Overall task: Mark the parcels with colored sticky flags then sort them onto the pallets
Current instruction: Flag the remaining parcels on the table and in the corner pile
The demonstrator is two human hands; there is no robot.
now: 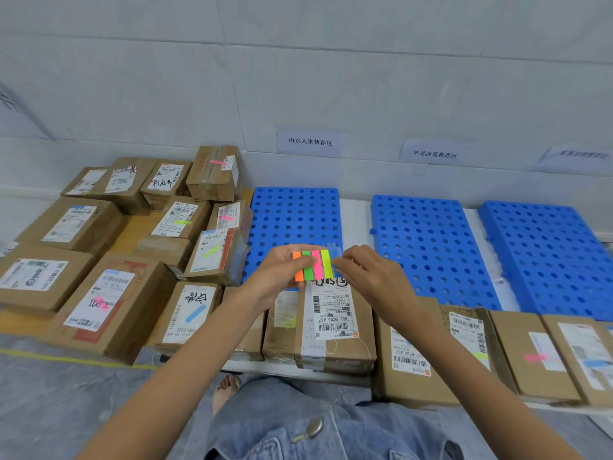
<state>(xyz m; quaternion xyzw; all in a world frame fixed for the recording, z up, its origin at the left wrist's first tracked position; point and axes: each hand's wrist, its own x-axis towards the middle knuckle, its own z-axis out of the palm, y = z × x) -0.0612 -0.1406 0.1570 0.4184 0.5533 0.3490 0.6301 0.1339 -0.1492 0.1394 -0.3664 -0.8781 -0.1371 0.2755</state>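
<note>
Neon sticky flags (pixel 313 267) are gripped in the left hand (pixel 282 270), held just above a labelled cardboard parcel (pixel 335 330). The right hand (pixel 371 277) pinches their blue end. Perforated blue pallets (pixel 431 234) lie behind.

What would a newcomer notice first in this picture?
The bright sticky flags, orange, green, pink and yellow, stand out at the centre, held in the left hand, with the right hand at their edge. Behind them, three blue pallets lie side by side, and brown parcels crowd the left side.
</note>
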